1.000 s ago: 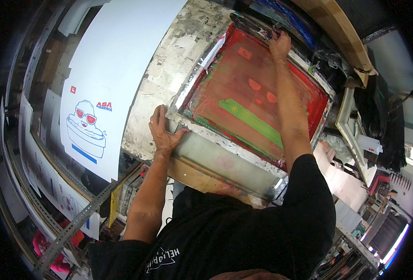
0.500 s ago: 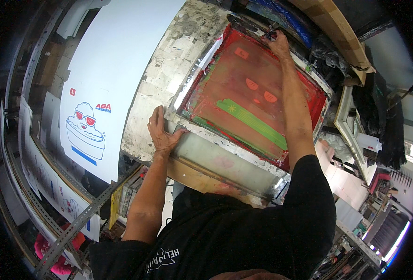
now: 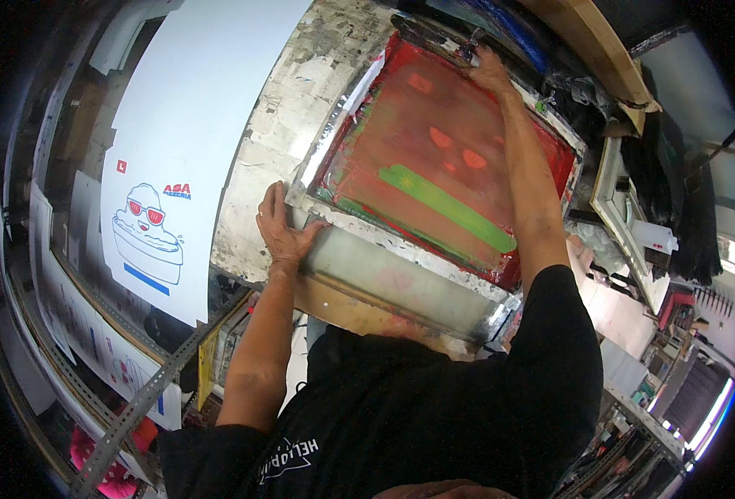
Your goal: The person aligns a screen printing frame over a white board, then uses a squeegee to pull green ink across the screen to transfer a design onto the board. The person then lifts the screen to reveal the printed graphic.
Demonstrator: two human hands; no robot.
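A screen-printing frame [image 3: 401, 243] lies tilted across the worktable before me. Its mesh is reddish, with a green band [image 3: 446, 208], pale orange face shapes and red ink along the edges. My left hand [image 3: 283, 233] rests at the frame's near left corner, its thumb and fingers spread, against the frame and the table surface. Stretched over the mesh, my right arm reaches the far edge. There my right hand [image 3: 492, 71] has its fingers closed around a small dark metal fitting [image 3: 470, 51]; the fingertips are partly hidden.
A large white printed sheet [image 3: 168, 108] with a blue cartoon lies left of the worktable [image 3: 255, 158]. More printed sheets [image 3: 110, 345] are on a metal rack [image 3: 139, 407] below. A cardboard piece [image 3: 588, 41] and a white-edged frame [image 3: 613, 200] stand at the right.
The whole view has shifted and turned slightly. Both hands stay at the same spots on the frame, left at the near corner and right at the far edge.
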